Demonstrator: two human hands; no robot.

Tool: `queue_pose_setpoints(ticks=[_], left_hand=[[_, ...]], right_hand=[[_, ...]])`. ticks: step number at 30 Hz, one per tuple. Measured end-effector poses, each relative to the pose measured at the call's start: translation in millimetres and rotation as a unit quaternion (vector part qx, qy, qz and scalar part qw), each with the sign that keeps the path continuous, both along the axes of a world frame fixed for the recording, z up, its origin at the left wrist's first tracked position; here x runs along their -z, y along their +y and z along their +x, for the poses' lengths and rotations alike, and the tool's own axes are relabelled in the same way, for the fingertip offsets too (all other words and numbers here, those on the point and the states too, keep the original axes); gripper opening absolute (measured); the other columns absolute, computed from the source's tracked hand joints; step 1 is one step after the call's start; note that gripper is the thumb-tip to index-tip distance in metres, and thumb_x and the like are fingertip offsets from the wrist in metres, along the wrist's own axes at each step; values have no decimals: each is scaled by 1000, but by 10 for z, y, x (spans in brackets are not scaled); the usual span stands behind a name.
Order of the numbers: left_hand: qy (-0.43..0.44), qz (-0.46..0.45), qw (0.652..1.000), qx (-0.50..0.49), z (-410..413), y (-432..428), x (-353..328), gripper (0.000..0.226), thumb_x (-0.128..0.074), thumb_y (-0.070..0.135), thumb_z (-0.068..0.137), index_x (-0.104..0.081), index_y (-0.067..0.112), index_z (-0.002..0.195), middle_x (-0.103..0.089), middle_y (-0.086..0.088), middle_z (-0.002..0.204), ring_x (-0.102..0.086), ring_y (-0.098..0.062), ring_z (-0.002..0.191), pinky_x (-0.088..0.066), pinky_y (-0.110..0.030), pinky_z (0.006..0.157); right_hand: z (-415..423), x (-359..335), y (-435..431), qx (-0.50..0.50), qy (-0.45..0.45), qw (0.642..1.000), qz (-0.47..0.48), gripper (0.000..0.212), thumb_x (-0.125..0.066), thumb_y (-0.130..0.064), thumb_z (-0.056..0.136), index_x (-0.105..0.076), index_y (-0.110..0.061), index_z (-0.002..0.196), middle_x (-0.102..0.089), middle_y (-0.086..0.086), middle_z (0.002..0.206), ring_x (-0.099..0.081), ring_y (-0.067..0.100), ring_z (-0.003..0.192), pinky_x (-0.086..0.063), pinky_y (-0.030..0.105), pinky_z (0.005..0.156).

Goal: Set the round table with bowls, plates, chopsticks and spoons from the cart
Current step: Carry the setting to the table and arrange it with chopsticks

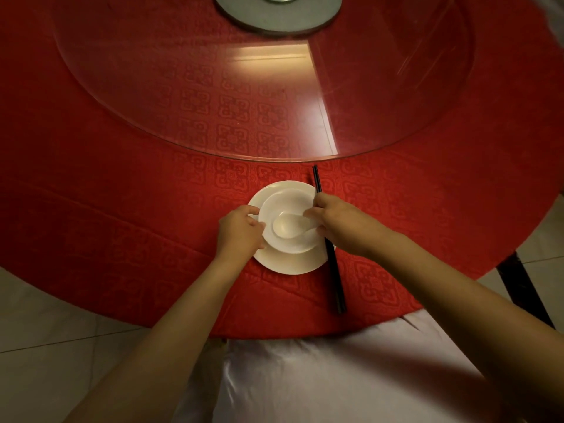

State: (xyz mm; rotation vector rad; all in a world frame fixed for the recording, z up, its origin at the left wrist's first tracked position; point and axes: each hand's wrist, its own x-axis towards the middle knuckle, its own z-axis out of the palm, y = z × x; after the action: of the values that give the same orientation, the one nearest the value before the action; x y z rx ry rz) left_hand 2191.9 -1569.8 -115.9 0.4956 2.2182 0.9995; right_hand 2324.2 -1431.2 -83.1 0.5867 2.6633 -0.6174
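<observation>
Round red-clothed table [106,209], edges cut off, clear glass disc [213,102] beyond smooth white plate [290,265], black chopsticks [335,276] just right of plate, middle hidden, bowl [293,199] on plate, left hand [239,236] curled round bowl's side, right hand [341,224] pinching spoon [285,228] handle, spoon in bowl

The round table [106,209] before me has a red cloth [427,209]; on it a glass turntable [213,87], lower centre a white plate [290,264], black chopsticks [335,279] just beside.

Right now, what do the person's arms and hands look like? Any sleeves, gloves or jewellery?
The left hand and the right hand are bare: no gloves, rings or watch show. The forearms are bare too, with no sleeve in view. A pale garment, perhaps an apron, shows below them.
</observation>
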Motion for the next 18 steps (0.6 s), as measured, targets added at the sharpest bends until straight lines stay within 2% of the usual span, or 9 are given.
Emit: queue_pose_setpoints(ticks=[2,4,6,10,14,18], left_hand=[[4,0,1000,2,-2,-2,8,28,-57,4,86,-61,8,115,-65,-10,83,-60,-11,45,-51,-21,54],[10,-1,1000,5,-11,-8,24,28,-58,5,86,-62,9,113,-67,-10,82,-57,-3,36,-49,-14,49],[12,0,1000,6,-20,-11,35,27,-58,6,86,-62,9,113,-67,-9,82,-54,2,31,-47,-11,46],[9,3,1000,1,-20,-11,44,28,-58,5,86,-61,8,114,-69,-13,87,-53,1,30,-51,-18,52],[13,6,1000,1,-14,-11,55,28,-58,6,87,-61,9,114,-70,-14,91,-53,4,29,-45,-8,43],[16,7,1000,2,-7,-18,49,29,-58,7,87,-61,10,115,-71,-15,93,-55,-1,35,-48,-12,48]], right_hand=[[-14,55,5,-15,-5,1000,10,33,-43,-7,92,-56,-7,122,-48,15,121,-49,32,108,-44,38,90],[-11,101,7,-18,10,1000,19,31,-45,-12,90,-57,-8,118,-49,11,117,-48,32,110,-45,37,89],[-13,116,-6,-35,17,998,55,34,-48,-12,89,-57,-11,123,-49,9,119,-44,29,112,-41,36,89],[-12,103,-22,-39,47,992,108,42,-49,-10,90,-51,-15,132,-51,6,125,-40,26,115,-32,34,88],[-32,134,-39,-14,67,993,97,44,-51,-7,88,-52,-13,131,-54,5,126,-42,26,116,-33,35,92],[-35,157,-50,8,81,992,98,43,-52,-5,86,-55,-12,128,-56,5,126,-44,26,116,-32,33,92]])
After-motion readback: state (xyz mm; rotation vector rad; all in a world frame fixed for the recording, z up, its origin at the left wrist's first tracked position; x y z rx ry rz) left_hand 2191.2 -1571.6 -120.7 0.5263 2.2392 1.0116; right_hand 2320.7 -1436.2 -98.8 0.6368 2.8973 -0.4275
